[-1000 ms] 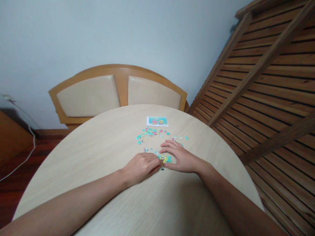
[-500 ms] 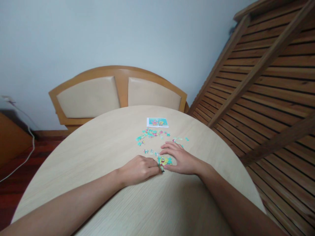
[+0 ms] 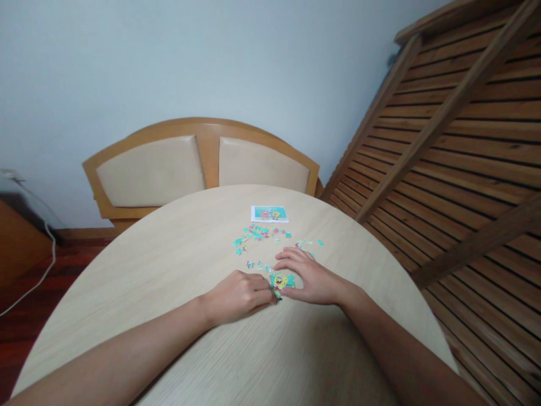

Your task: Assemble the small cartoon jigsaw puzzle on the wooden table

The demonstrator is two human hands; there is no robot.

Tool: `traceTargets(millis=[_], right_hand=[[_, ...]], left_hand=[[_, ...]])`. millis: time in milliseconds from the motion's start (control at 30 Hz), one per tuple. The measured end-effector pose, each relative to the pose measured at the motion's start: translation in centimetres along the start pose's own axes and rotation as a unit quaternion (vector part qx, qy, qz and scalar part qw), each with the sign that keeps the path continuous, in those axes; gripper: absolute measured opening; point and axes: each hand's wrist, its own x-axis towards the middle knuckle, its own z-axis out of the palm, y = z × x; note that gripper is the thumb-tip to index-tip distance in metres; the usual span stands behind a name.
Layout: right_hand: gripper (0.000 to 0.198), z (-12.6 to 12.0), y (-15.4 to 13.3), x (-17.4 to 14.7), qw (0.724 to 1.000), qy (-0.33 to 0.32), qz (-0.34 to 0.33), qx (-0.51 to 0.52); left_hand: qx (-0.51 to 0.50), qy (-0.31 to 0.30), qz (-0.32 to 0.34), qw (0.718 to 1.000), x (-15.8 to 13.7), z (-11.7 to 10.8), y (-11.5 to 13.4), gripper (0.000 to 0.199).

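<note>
A partly joined jigsaw puzzle with a yellow cartoon figure on turquoise lies on the table between my hands. My left hand is at its left edge, fingers bent together round a small puzzle piece at the lower left corner. My right hand arches over the puzzle's right side, thumb and fingers apart, the thumb touching its lower edge. A short row of loose puzzle pieces lies just beyond the left hand. Further off spreads a heap of turquoise and pink pieces.
A picture card lies flat near the far side of the round wooden table. A few more pieces lie beyond my right hand. Behind the table stands a padded wooden headboard; slatted wood leans at the right.
The whole view has shifted slightly, with things sitting a little lower in the picture. Both hands keep nearly the same pose at the puzzle.
</note>
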Motion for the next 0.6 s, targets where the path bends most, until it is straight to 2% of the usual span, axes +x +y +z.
traceTargets(millis=[400,467,600], right_hand=[[0.042,0.1,0.2,0.0,1.000,-0.003,-0.005,-0.004],[0.042,0.1,0.2,0.0,1.000,-0.005,-0.005,-0.007],[0.044,0.0,0.1,0.0,1.000,-0.010,-0.001,-0.008]], left_hand=[[-0.066,-0.005,-0.037,0.997,0.0,-0.2,-0.3,0.023],[-0.060,0.011,-0.074,0.995,-0.2,-0.5,-0.6,0.021],[-0.035,0.058,-0.199,0.978,-0.5,-0.7,-1.5,0.013]])
